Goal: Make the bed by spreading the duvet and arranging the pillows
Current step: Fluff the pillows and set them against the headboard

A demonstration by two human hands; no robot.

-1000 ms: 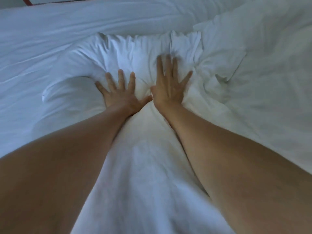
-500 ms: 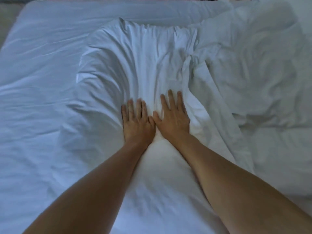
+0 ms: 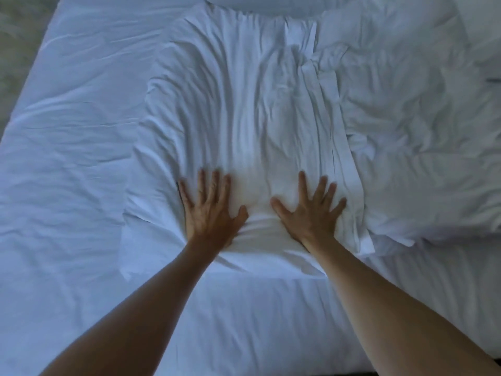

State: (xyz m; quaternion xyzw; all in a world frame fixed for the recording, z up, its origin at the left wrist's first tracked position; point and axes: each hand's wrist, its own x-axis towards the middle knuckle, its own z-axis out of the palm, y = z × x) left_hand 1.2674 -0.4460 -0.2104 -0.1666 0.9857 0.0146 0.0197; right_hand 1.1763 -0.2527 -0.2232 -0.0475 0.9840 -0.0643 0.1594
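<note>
A wrinkled white pillow [image 3: 244, 112] lies lengthwise in the middle of the bed. My left hand [image 3: 210, 210] presses flat on its near end, fingers spread. My right hand [image 3: 311, 210] presses flat beside it, a palm's width to the right, fingers spread too. A second, rumpled white pillow [image 3: 412, 137] lies against the first one's right side. The white duvet [image 3: 67, 172] covers the bed to the left and in front of the pillows.
The bed's left edge [image 3: 35, 77] runs diagonally at the upper left, with grey floor [image 3: 16, 44] beyond it. More white bedding [image 3: 482, 28] shows at the upper right corner. The bed's near edge lies at the bottom right.
Both hands have slid back along the pillow toward me and moved apart. The camera has pulled back, so the pillow's near edge and more of the bed now show.
</note>
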